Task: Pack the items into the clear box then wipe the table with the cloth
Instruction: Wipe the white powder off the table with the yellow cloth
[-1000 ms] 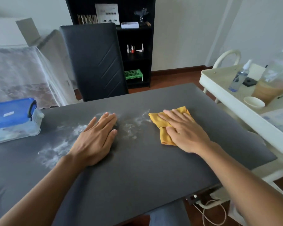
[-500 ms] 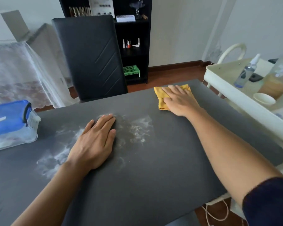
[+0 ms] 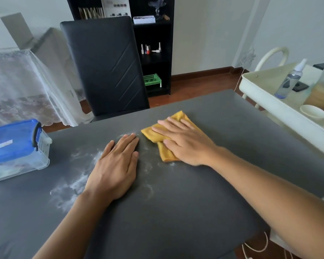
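Room: white walls, wood floor, black shelf unit (image 3: 153, 43) against the far wall with small bottles and a green basket (image 3: 151, 79) on its shelves.
Tabletop: dark grey tabletop (image 3: 176, 212), smeared with white powder (image 3: 73, 186) from its middle toward the left edge.
Left hand: left hand (image 3: 114, 165) lies flat, palm down, fingers straight and together, resting on the tabletop amid the powder, holding nothing.
Right hand: right hand (image 3: 183, 143) presses flat on the cloth, fingers extended, not curled round it.
Cloth: yellow cloth (image 3: 165, 156), folded, lies near the tabletop's middle, just right of the left hand's fingertips; the right hand covers most of it.
Clear box: clear box (image 3: 17, 154) with a blue lid, closed, sits at the tabletop's left edge, well apart from both hands.
Chair: black chair (image 3: 105, 66) stands at the far edge.
Side tray: cream cart (image 3: 281, 107) beside the right edge carries a spray bottle (image 3: 290, 81), a small bowl (image 3: 313, 112) and a large jar, partly cut off.
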